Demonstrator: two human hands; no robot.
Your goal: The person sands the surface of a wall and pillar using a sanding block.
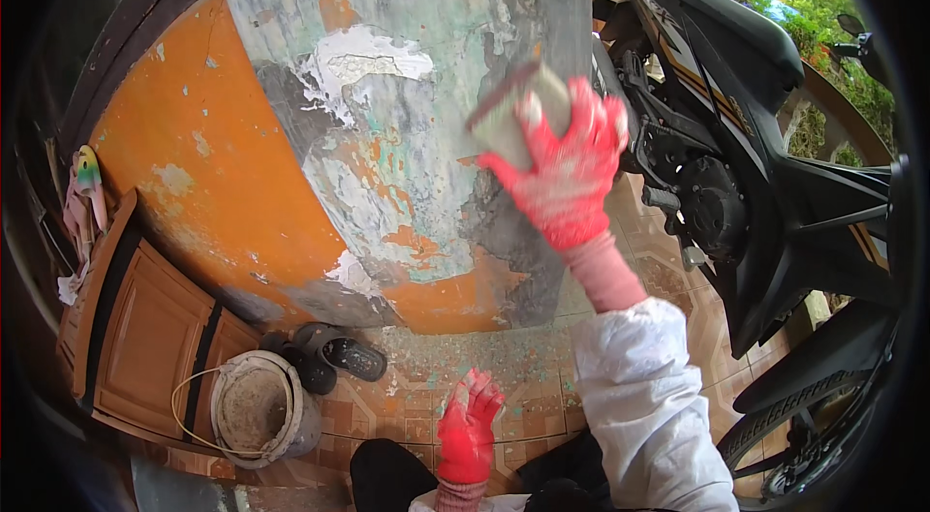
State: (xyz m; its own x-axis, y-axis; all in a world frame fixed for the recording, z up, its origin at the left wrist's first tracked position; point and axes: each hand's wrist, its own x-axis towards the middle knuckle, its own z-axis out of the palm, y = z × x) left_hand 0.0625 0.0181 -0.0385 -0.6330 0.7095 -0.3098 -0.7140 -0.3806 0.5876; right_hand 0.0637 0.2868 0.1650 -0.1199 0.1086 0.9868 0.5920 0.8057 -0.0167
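Observation:
My right hand [570, 156], in a red knit glove dusted with white, grips a pale, blurred block [512, 123] with a dark reddish edge. That block lies against or very near the wall [429, 170], whose grey, white and pale green surface carries orange patches of old paint. Low in the view, my left hand [471, 425], also in a red glove, hangs over the tiled floor with its fingers slightly curled and nothing seen in it. Paint flakes lie scattered on the floor [508, 367] at the foot of the wall.
A motorcycle [726, 149] stands close along the right. At lower left are a dirty bucket [254, 407] with a wire handle, dark slippers [352, 358] and a wooden cabinet [152, 330]. Pink gloves or cloth [76, 203] hang at far left, near an orange wall section [211, 163].

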